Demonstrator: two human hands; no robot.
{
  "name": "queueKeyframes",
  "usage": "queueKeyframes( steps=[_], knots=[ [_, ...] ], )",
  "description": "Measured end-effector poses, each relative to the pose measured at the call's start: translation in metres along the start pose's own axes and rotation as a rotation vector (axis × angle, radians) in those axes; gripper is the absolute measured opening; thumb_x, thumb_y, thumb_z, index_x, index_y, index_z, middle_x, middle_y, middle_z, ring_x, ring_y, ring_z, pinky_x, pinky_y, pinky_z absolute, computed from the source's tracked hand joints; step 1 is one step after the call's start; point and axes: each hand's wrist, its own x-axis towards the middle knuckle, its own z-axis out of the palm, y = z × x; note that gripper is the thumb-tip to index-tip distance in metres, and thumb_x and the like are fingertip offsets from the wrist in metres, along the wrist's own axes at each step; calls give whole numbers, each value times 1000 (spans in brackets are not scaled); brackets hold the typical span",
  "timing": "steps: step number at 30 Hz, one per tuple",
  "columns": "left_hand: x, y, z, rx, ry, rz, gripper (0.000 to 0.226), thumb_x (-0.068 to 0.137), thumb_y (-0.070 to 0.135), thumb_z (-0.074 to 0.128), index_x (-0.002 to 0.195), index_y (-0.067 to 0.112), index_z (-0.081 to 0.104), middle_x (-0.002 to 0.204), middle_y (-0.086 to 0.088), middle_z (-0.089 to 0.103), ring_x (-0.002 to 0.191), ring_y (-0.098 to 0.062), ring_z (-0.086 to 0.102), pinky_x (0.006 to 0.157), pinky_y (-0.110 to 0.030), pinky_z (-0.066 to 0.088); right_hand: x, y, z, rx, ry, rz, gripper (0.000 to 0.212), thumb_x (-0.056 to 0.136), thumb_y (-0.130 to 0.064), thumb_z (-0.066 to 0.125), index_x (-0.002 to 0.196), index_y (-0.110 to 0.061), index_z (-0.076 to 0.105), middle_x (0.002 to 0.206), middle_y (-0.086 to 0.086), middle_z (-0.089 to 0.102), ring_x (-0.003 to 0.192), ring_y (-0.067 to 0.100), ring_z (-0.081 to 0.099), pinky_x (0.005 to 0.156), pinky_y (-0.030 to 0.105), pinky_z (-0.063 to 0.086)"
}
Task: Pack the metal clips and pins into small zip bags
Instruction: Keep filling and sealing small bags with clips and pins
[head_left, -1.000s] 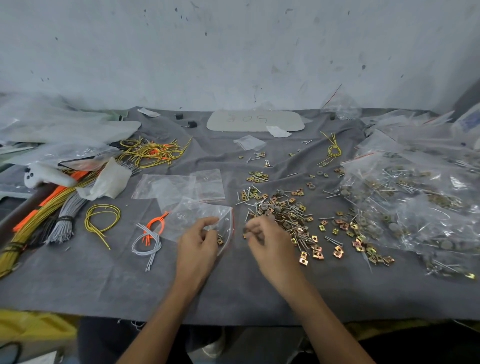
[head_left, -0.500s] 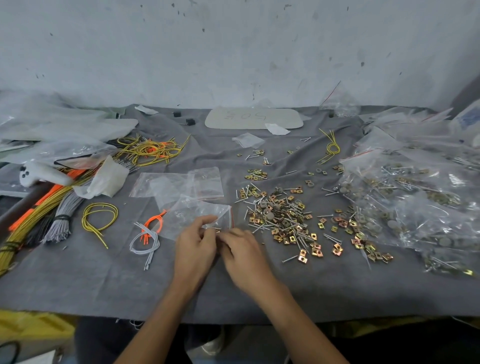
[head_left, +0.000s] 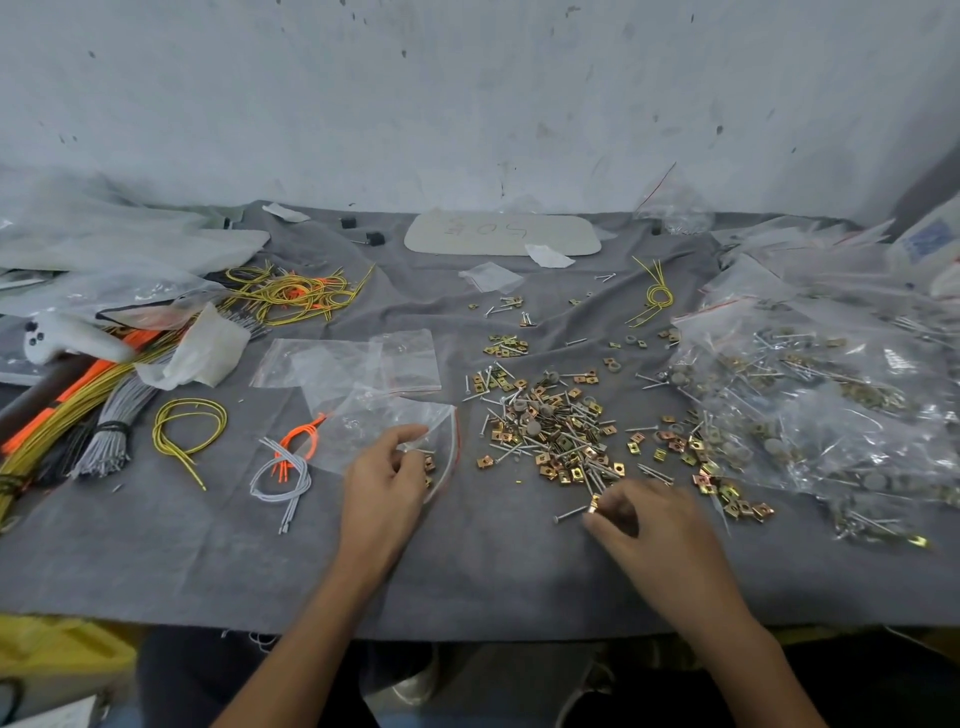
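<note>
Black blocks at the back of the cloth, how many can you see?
3 black blocks. Two are left of the grey plate: one farther back, one just right of it. The third sits right of the plate. Clutter may hide more.

The left hand (head_left: 384, 483) covers the near part of the bag (head_left: 374, 426) it pinches, hiding part of its contents. The right hand (head_left: 654, 525) curls over a clip (head_left: 594, 502); whether it grips it cannot be told. At the picture's edges, filled bags (head_left: 831, 405) and wires (head_left: 31, 457) are cut off. Writing on the board (head_left: 498, 236) is unreadable.
</note>
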Motion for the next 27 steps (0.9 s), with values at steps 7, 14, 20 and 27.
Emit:
queueKeyframes(
  steps=[7, 14, 20, 27],
  knots=[
    [-1, 1, 0, 12, 11, 14, 34, 75, 37, 45, 100, 41, 68, 54, -1, 57, 50, -13, 46, 52, -33, 39, -1, 1, 2, -30, 8, -22, 10, 100, -34, 53, 91, -33, 58, 94, -14, 57, 93, 12, 47, 81, 35, 44],
    [-2, 2, 0, 11, 8, 13, 34, 76, 35, 45, 100, 39, 68, 53, 1, 55, 50, -13, 45, 53, -33, 39, 0, -30, 5, 286, 88, -75, 11, 101, -29, 53, 91, -27, 57, 81, -13, 60, 78, 4, 55, 64, 26, 41],
    [-1, 3, -1, 23, 7, 11, 33, 76, 34, 45, 100, 37, 69, 54, -1, 57, 50, -15, 47, 53, -36, 42, 15, -98, 43, 436, 46, -259, 12, 100, -19, 57, 88, -19, 59, 79, -11, 57, 75, 7, 52, 69, 23, 39],
    [-1, 2, 0, -1, 7, -6, 33, 76, 32, 47, 101, 37, 69, 65, 1, 70, 56, -13, 58, 59, -37, 50, 35, -125, 82, 260, -45, -277, 22, 100, -20, 49, 121, -24, 56, 111, 1, 67, 105, 25, 55, 87, 43, 45]
  ],
)
